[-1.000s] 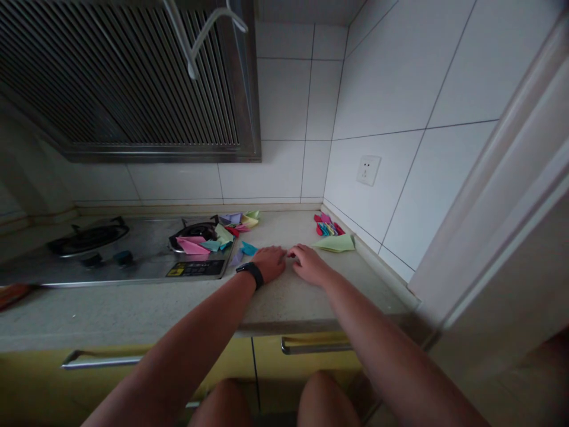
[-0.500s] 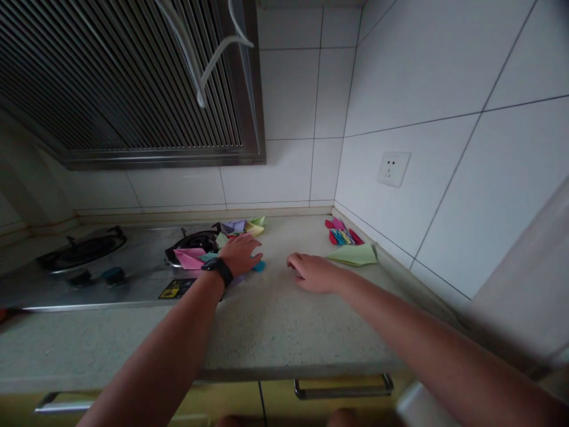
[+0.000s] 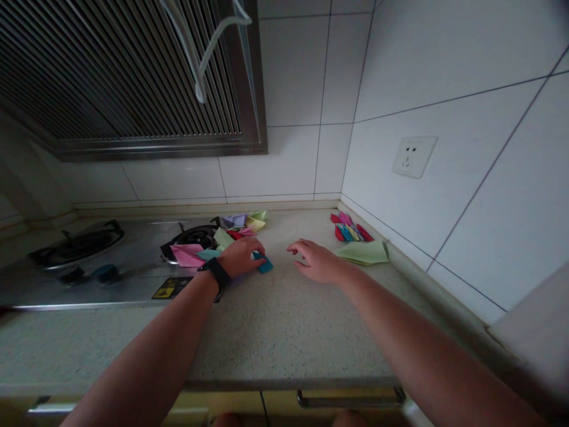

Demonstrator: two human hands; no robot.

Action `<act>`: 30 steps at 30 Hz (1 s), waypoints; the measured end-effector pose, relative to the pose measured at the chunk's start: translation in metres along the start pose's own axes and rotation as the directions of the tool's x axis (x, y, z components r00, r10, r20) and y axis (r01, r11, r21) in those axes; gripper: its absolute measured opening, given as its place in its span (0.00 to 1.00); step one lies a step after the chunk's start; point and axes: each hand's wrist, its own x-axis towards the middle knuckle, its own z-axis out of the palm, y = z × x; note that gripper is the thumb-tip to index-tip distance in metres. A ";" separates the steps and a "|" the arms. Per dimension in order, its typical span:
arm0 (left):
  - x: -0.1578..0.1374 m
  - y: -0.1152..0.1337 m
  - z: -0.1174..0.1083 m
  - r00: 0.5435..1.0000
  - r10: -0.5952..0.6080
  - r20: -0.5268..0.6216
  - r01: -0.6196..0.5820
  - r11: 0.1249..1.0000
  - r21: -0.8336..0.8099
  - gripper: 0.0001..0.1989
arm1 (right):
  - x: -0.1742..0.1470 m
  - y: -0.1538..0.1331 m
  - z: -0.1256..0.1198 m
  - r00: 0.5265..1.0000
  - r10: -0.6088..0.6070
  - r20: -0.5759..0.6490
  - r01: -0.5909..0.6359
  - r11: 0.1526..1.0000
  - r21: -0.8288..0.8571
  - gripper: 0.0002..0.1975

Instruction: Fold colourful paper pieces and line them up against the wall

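Note:
My left hand [image 3: 240,256], with a black watch on its wrist, has its thumb and fingers closed on a small blue folded paper [image 3: 265,265] just above the counter. Around that hand lie several more paper foldings: a pink folded paper [image 3: 185,255], a pale green one [image 3: 223,239], a purple one [image 3: 235,221] and a yellow one [image 3: 256,224]. To the right, my right hand [image 3: 316,261] hovers over the counter with its fingers apart and nothing in them. Beyond it rests a large light green folded paper [image 3: 367,253], beside a cluster of small coloured paper foldings [image 3: 349,231].
A gas stove [image 3: 133,284] with two burners fills the counter's left side, under a range hood [image 3: 164,153]. The tiled wall at right carries a socket [image 3: 415,156]. Drawer handles [image 3: 349,402] run below the counter's front edge [image 3: 284,384].
My left thumb and fingers have closed on the blue folded paper and shifted it slightly right. My right hand's fingers have spread apart. The view has tilted down a little.

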 end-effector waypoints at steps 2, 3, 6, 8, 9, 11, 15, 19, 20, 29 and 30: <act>0.002 0.011 0.004 0.994 0.055 -0.098 -0.067 0.990 -0.122 0.06 | 0.000 -0.003 -0.002 1.000 0.024 0.008 -0.024 0.998 0.064 0.16; 0.003 0.017 0.005 0.987 0.064 -0.150 -0.092 0.979 -0.183 0.05 | 0.000 -0.004 -0.003 0.999 0.046 0.024 -0.048 0.993 0.108 0.16; 0.003 0.036 0.009 0.962 0.038 -0.271 -0.127 0.940 -0.316 0.03 | 0.001 -0.006 -0.002 0.992 0.075 0.105 -0.099 0.966 0.239 0.16; 0.001 0.046 0.009 0.954 0.032 -0.297 -0.142 0.924 -0.355 0.03 | 0.001 -0.008 0.000 0.990 0.064 0.127 -0.097 0.955 0.281 0.15; 0.000 0.050 0.009 0.955 0.034 -0.294 -0.148 0.915 -0.375 0.03 | 0.001 -0.008 0.000 0.991 0.058 0.120 -0.090 0.954 0.285 0.14; -0.001 0.055 0.009 0.962 0.024 -0.271 -0.144 0.890 -0.433 0.03 | 0.001 -0.010 0.001 0.995 0.051 0.083 -0.072 0.959 0.272 0.11; -0.001 0.054 0.015 0.973 -0.067 -0.221 -0.081 0.797 -0.598 0.08 | 0.002 -0.013 0.000 0.999 0.037 0.010 -0.038 0.971 0.235 0.08; 0.001 0.048 0.021 0.973 -0.165 -0.159 -0.018 0.635 -0.772 0.18 | 0.001 -0.016 -0.001 1.000 0.023 0.001 -0.023 0.979 0.203 0.07; 0.002 0.047 0.022 0.976 -0.176 -0.127 0.009 0.618 -0.786 0.19 | 0.001 -0.016 -0.001 1.000 0.021 0.003 -0.021 0.979 0.203 0.07; 0.002 0.051 0.022 0.975 -0.221 -0.013 0.135 0.640 -0.757 0.13 | 0.004 -0.013 0.017 0.993 0.116 0.000 -0.108 0.926 0.362 0.11; 0.002 0.052 0.022 0.974 -0.228 -0.011 0.140 0.636 -0.759 0.13 | 0.004 -0.013 0.018 0.992 0.128 0.014 -0.123 0.912 0.391 0.11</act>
